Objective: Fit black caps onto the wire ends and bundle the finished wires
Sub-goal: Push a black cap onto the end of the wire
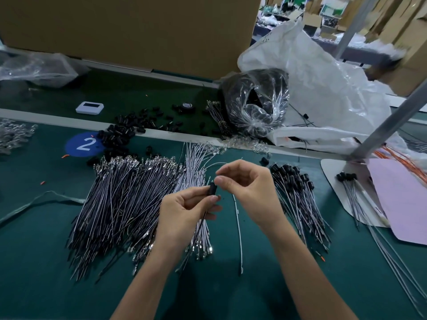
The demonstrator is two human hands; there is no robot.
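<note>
The left hand (184, 211) pinches a black cap (211, 189) between thumb and fingertips, with a thin dark wire (203, 219) hanging from that grip down over the table. Just to the right, the right hand (249, 188) has its fingers curled and its thumb and forefinger pressed narrowly together at the cap's upper end. It appears to pinch a white wire (240, 239), which arcs out above the hand and trails down the green mat (254, 292) below it. At far left a crumpled clear bag (34, 68) lies near a small white device (89, 108), and a blue disc marked 2 (84, 144) sits on the mat. Loose black caps (120, 132) are scattered just beside the disc. Below them a broad heap of dark wires (115, 204) fans out, touching a sheaf of pale wires (196, 162) that runs under the left hand. Right of the hands lies a pile of capped wires (298, 195), caps toward the far side. Behind it a clear sack of black parts (256, 102) leans against a big white bag (323, 88). Farther right a few more capped wires (346, 179) rest on a white board beside a pink sheet (397, 204) and orange wires (402, 165).
</note>
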